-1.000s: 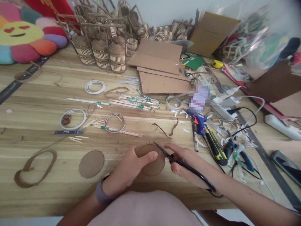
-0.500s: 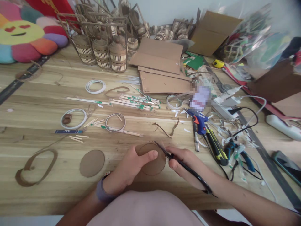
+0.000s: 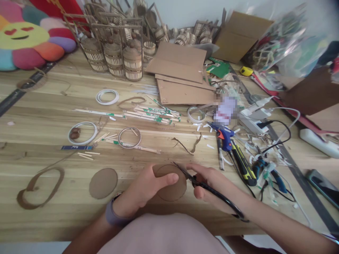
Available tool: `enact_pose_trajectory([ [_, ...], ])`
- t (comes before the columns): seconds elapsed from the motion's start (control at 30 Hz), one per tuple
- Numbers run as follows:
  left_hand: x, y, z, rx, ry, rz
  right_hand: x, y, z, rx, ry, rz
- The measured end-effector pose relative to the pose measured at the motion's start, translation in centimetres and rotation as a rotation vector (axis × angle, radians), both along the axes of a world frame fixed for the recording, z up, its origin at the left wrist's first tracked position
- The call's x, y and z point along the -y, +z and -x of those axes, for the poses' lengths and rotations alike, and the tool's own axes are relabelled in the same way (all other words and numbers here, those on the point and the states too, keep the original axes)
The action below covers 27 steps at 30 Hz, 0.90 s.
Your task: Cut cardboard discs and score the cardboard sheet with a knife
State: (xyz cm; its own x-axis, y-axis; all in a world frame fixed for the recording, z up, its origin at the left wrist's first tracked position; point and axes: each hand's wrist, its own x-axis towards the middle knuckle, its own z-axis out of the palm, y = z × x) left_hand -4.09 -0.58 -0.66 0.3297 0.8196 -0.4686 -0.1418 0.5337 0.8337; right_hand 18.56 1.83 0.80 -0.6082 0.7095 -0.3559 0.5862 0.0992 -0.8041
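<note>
Near the table's front edge, my left hand [image 3: 150, 185] grips a round piece of brown cardboard [image 3: 173, 188], its thumb lying across the top face. My right hand [image 3: 212, 183] is closed around a pair of black-handled scissors [image 3: 219, 195]. The scissors' blades meet the upper right rim of the cardboard piece, where a drawn or cut curved line shows. Another cardboard disc [image 3: 103, 183] lies flat to the left of my left hand. Farther left rests a curled brown strip [image 3: 57, 187]. A thin torn cardboard offcut [image 3: 189, 150] lies just beyond my hands.
A blue glue gun [image 3: 225, 137], a yellow-black utility knife [image 3: 242, 164] and blue-handled pliers [image 3: 278, 180] lie to the right among cords and paper scraps. Tape rolls [image 3: 107, 97] and wrapped sticks [image 3: 150, 114] lie mid-table. Cardboard sheets [image 3: 177, 63] and small lidded baskets [image 3: 132, 65] stand behind.
The scissors and my right hand have shifted slightly right and down, and the right thumb has moved a little. The cardboard piece has turned or tilted slightly in my left hand.
</note>
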Motion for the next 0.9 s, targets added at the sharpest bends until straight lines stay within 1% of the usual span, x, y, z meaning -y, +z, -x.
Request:
enact_pose_trajectory([
  [0.07,0.0,0.0,-0.1,-0.013,-0.026,-0.009,-0.1,-0.2,-0.1,0.025,-0.011,0.021],
  [0.17,0.1,-0.1,-0.1,-0.004,-0.039,-0.016,-0.3,0.0,-0.1,0.019,0.013,0.007],
  [0.37,0.2,-0.1,-0.2,0.027,-0.05,0.001,-1.1,1.7,0.0,-0.029,0.143,0.002],
  [0.47,0.2,0.0,-0.3,0.057,-0.032,0.015,-1.3,2.2,0.1,-0.019,0.156,0.01],
  [0.57,0.1,0.2,-0.3,0.082,-0.023,0.016,-1.4,2.1,0.2,-0.034,0.171,-0.002],
  [0.77,0.1,0.4,-0.3,0.066,-0.013,0.03,-1.4,1.3,0.0,-0.094,0.205,-0.065],
  [0.9,0.2,0.3,-0.4,0.091,-0.022,0.039,-1.3,1.3,0.0,-0.088,0.207,-0.043],
])
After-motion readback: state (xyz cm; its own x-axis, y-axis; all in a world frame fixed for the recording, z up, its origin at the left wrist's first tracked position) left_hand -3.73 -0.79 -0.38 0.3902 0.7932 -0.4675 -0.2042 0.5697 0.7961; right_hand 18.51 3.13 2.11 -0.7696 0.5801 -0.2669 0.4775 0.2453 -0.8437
